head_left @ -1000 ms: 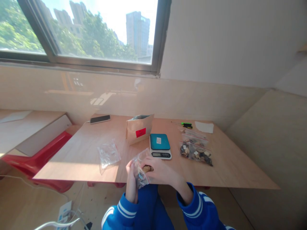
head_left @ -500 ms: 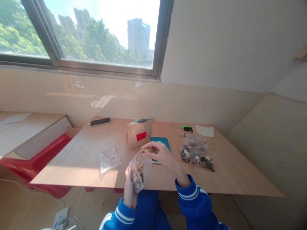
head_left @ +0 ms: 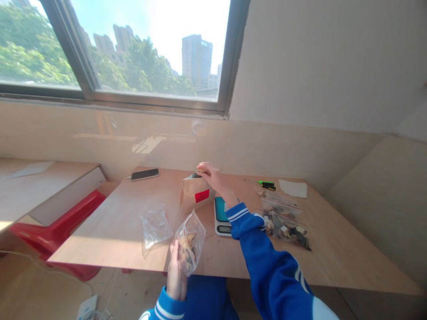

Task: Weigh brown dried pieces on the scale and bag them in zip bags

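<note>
My left hand (head_left: 175, 271) is closed around the side of a clear zip bag (head_left: 196, 231), tilted with its mouth up. Tan and dark dried pieces (head_left: 187, 245), like dried mushroom slices, lie inside it. My right hand (head_left: 211, 174) is over the open mouth of a brown paper pouch (head_left: 190, 195) with a red label. Its fingers are bent together around a tan dried piece, mostly hidden by them. Under my right forearm is a white kitchen scale (head_left: 219, 229) with a teal top, partly covered by my sleeve.
A flat clear plastic bag (head_left: 156, 227) lies left of my left hand. Several zip bags of dried pieces (head_left: 287, 224) rest at the right, near screwdrivers (head_left: 267, 184) and a white paper (head_left: 293, 188). A phone (head_left: 144, 174) sits at the table's back left.
My right hand has moved from the zip bag's mouth up and away to the paper pouch's opening. My left hand still holds the zip bag. More of the scale now shows.
</note>
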Demonstrator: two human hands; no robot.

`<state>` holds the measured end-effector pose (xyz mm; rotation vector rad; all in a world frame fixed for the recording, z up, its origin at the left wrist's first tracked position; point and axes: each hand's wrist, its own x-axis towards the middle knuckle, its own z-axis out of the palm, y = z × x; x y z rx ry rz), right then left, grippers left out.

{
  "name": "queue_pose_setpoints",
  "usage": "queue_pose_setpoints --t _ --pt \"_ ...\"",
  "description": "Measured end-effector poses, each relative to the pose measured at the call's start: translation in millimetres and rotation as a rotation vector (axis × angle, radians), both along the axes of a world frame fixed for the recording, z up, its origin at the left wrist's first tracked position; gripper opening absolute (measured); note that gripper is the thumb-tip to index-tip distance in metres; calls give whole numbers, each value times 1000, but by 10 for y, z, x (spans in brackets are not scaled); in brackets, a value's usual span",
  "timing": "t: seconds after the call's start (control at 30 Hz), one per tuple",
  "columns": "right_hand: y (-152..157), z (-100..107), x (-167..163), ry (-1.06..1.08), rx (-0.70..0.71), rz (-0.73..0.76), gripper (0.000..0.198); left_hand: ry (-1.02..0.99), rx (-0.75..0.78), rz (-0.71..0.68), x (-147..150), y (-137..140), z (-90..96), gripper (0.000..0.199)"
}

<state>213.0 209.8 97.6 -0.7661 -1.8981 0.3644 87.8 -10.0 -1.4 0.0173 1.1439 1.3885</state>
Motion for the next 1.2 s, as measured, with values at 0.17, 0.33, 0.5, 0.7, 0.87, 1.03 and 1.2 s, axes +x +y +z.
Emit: queue_pose_setpoints --t 0.17,0.33,0.5,0.7,0.87,1.03,1.2 --pt "-130 -36 49 15 -56 36 19 -19 -12 -36 -4 -3 49 41" --pt "-197 -33 52 59 -138 -28 23 -26 -38 -53 18 -15 80 40" --pt "-140 -117 -15 251 -160 -38 27 -83 -3 -23 16 -16 35 37" --pt "-72 -86 -49 300 -244 -60 34 -74 19 15 -19 -10 -9 33" --pt "-62 -11 -3 126 -213 7 33 -85 -7 24 -42 -5 -18 30" --pt "10 6 20 10 -88 -111 28 -84 -14 22 -40 -20 -4 29" --pt "127 31 -27 -87 -99 -138 27 -84 -12 16 -41 -22 12 30"
